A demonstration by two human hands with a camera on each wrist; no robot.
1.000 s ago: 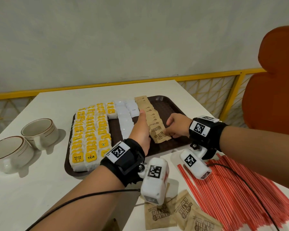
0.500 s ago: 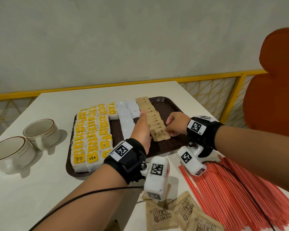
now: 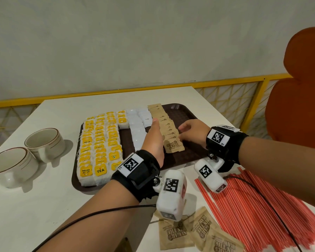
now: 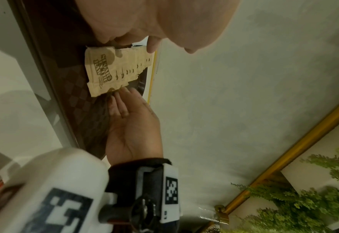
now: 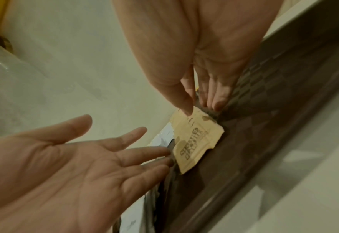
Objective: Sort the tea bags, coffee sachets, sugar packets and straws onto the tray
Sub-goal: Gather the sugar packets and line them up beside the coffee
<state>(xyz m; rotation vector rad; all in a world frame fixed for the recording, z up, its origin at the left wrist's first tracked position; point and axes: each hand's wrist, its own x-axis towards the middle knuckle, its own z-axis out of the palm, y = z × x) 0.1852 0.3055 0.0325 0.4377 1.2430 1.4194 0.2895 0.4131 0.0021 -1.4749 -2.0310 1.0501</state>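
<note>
Cups (image 3: 25,153): two; loose sugar packets (image 3: 198,233): three

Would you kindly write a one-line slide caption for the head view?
Both open hands, left hand and right hand, square a row of brown sugar packets on the tray.

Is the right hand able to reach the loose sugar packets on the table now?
Probably yes. The right hand is open over the tray, holding nothing, and the loose sugar packets lie uncovered near the straws; only the left wrist camera hangs above them.
</note>
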